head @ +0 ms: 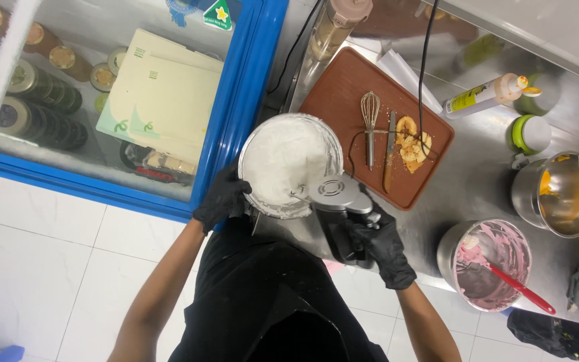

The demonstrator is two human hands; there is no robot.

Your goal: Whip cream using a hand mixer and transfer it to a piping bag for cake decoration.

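My left hand (222, 199), in a black glove, grips the left rim of a round metal bowl (252, 144) full of white whipped cream (284, 161). The bowl sits at the near edge of a steel counter (477, 177). My right hand (383, 245), also gloved, holds the handle of a grey electric hand mixer (338, 201). The mixer's beaters dip into the cream at the bowl's lower right. Its black cord (425, 74) runs up across a brown tray.
A brown tray (343, 94) holds a whisk (369, 121), a knife (389, 151) and banana slices (412, 144). At the right stand a bowl of pink cream with a red spatula (484, 265), a bowl of orange mix (557, 194) and a squeeze bottle (484, 96). A blue glass-top freezer (102, 100) stands left.
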